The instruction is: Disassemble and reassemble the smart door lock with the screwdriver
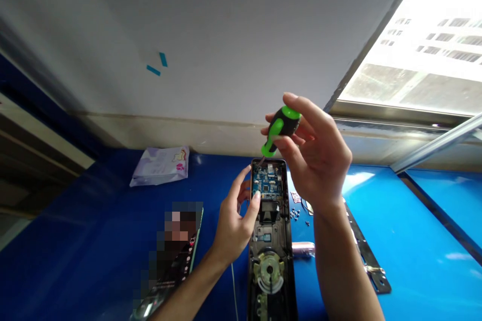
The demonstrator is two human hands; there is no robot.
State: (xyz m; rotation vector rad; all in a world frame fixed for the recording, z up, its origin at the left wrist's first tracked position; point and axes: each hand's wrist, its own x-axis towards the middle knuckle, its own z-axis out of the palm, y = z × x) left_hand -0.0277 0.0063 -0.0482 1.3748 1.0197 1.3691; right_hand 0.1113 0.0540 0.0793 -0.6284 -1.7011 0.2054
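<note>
The right hand (pixel 324 160) grips a stubby green-and-black screwdriver (pixel 285 125); lower beside it, the left hand (pixel 235 223) clasps a long dark casing (pixel 284 235) containing a blue circuit board (pixel 268 180).

No word, brand or number can be read: the small white lines and symbols on the device screen (pixel 175 272) are too blurred, the pale packet (pixel 158 168) bears a coloured picture and a pinkish-purple mark, and the pale specks on the blue circuit board (pixel 266 188) and the red-and-white printed piece (pixel 295 197) on the bench (pixel 380 220) are illegible
</note>
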